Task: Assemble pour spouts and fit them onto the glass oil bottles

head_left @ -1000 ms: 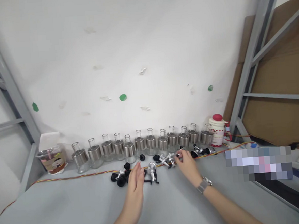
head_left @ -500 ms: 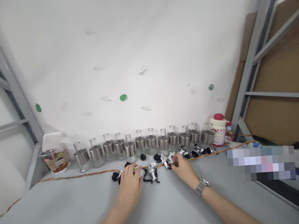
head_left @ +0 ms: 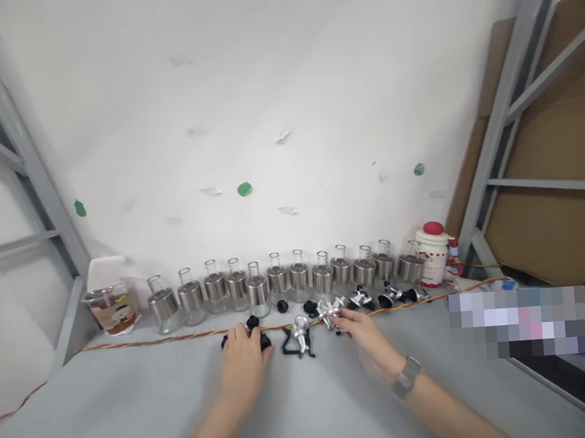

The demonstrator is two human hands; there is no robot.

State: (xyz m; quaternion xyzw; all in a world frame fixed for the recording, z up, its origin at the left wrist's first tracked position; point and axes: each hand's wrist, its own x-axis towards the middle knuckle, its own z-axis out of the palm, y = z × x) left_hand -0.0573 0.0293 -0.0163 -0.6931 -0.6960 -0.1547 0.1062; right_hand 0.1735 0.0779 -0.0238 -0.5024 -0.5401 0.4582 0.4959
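My left hand (head_left: 243, 361) lies over a small cluster of black parts (head_left: 266, 341), its fingers curled down on them, so most of the cluster is hidden. With its fingertips, my right hand (head_left: 368, 337) pinches a shiny silver spout-like part (head_left: 335, 311) beside other silver pieces. Between the hands lies a silver piece (head_left: 301, 335) with a round top, next to thin bent black arms (head_left: 290, 350). A small black knob (head_left: 282, 306) rests farther back. More silver and black parts (head_left: 362, 299) are scattered to the right.
Several glass bottles with steel collars (head_left: 257, 292) stand in a row along the wall. A twisted red and yellow cord (head_left: 180, 337) crosses the grey table (head_left: 306, 411). At the left end is a drink cup (head_left: 113, 315), at the right a cream bottle with a red lid (head_left: 433, 259).
My left hand has shifted slightly left and lower, showing more black parts around it. My right hand has turned and drawn back a little, with the silver part at its fingertips.
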